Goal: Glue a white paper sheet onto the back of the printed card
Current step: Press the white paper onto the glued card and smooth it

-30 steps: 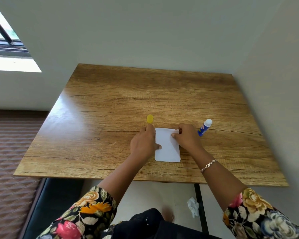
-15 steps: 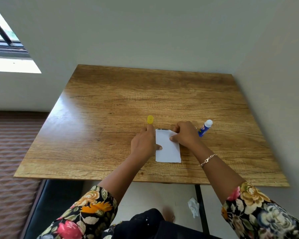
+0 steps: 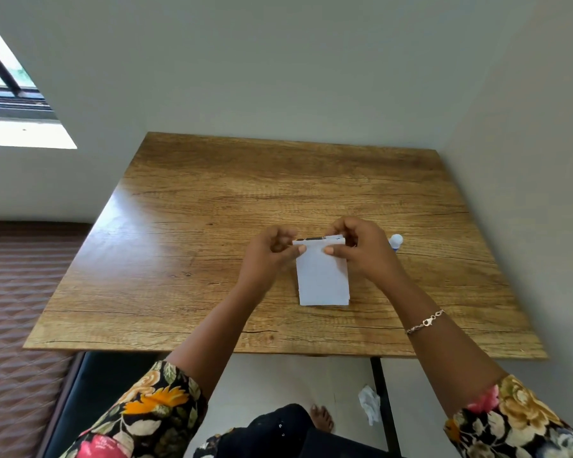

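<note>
The wooden table (image 3: 212,193) bears a white paper sheet (image 3: 323,279); a glue stick (image 3: 395,241) lies just right of the sheet's far end.

At frame centre, the left hand (image 3: 268,256) and right hand (image 3: 361,249) are pinching the upper corners of the paper sheet (image 3: 323,276) over the table (image 3: 212,209). The printed card (image 3: 311,239) is showing along the sheet's top edge. The glue stick (image 3: 395,241) is lying just right of the right hand.
</note>
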The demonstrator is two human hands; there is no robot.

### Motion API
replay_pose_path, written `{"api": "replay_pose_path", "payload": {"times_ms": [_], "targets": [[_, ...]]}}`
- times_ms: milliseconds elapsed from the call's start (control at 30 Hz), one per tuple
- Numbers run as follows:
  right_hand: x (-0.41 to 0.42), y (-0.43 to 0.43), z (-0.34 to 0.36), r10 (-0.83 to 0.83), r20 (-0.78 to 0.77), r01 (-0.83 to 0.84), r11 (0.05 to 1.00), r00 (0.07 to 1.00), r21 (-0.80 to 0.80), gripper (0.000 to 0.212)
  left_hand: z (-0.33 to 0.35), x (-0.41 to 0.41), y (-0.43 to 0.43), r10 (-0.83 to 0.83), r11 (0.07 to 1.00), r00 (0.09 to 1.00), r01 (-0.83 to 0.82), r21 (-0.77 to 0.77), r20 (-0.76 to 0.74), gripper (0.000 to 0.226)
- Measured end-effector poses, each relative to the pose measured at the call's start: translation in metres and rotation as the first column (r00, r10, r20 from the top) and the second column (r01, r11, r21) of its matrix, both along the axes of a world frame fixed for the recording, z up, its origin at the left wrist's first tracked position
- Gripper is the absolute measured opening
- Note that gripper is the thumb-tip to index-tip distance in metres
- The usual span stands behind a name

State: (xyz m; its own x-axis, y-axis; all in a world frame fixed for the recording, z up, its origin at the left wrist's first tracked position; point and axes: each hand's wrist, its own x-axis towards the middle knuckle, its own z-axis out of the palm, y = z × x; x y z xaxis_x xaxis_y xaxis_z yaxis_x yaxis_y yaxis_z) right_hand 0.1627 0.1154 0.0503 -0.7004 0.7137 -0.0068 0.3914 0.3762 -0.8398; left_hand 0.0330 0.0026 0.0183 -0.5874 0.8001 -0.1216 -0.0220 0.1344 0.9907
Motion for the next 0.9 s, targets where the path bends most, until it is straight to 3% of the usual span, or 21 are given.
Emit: {"api": "replay_pose_path", "payload": {"times_ms": [200,400,567,700,800,900], "targets": [[0.000,-0.007,0.020,0.079,-0.066,-0.073,0.993,0.995,0.088,0.030,0.031,-0.001,0.004,-0.096,0.992,0.990,0.104,0.077,-0.104,0.005],[-0.001,-0.013,0.024,-0.107,-0.306,0.106,0.994,0.946,-0.021,0.026,0.045,-0.003,0.003,-0.073,0.992,0.997,0.076,0.100,-0.036,0.009],[-0.003,-0.017,0.023,-0.096,-0.302,0.099,0.995,0.948,-0.006,0.014,0.051,-0.006,0.000,-0.141,0.988,0.990,0.143,0.052,-0.030,0.013],[-0.004,-0.019,0.025,-0.073,-0.312,0.090,0.995,0.947,0.038,0.018,0.060,-0.009,0.000,-0.226,0.973,0.973,0.227,0.037,-0.038,0.032],[-0.004,-0.020,0.028,-0.054,-0.328,0.077,0.995,0.943,0.059,0.028,0.064,-0.011,0.003,-0.235,0.971,0.971,0.237,0.041,-0.052,0.027],[-0.005,-0.021,0.028,-0.004,-0.303,0.043,0.992,0.953,0.120,0.024,0.064,-0.013,0.004,-0.244,0.968,0.968,0.247,0.051,-0.059,0.023]]}}
